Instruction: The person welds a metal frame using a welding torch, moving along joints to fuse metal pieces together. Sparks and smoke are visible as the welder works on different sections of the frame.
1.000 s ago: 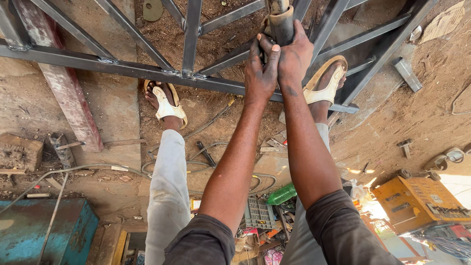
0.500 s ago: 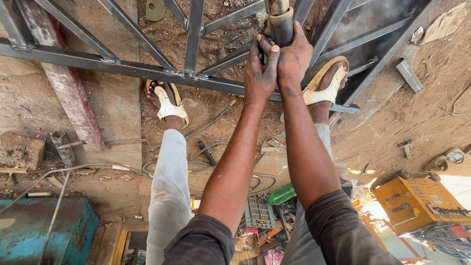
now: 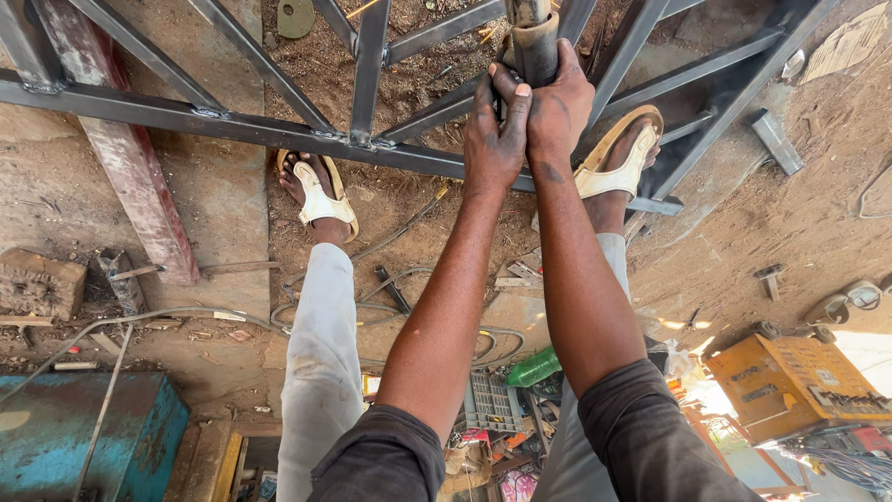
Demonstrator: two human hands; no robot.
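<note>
Both hands grip one tool handle (image 3: 536, 46), a dark cylindrical shaft that runs out of view at the far edge. The left hand (image 3: 494, 130) wraps the near part of the handle, fingers closed, thumb laid up along the shaft. The right hand (image 3: 560, 107) closes on it from the right, touching the left hand, fingers curled round the far side. The tool's working end is not visible.

The handle stands over a steel frame (image 3: 232, 125) of welded square tube with diagonal braces, lying on a dirt floor. The left foot (image 3: 316, 191) in a pale sandal sits just near the frame's main rail; the right foot (image 3: 618, 163), also in a sandal, rests between two braces on the right.

To do this step well, judged from the stance:
- Hold both hands stacked and tight, wrists straight, so that the shaft does not twist.
- Hold the arms close together and drive the force along the shaft, not across it.
- Brace both feet wide of the handle; the toes are open and lie near the steel.
- Stay clear of the cables (image 3: 390, 307) that trail across the floor behind the feet.

A blue box (image 3: 84, 437) stands near left, a yellow crate (image 3: 790, 381) near right.
</note>
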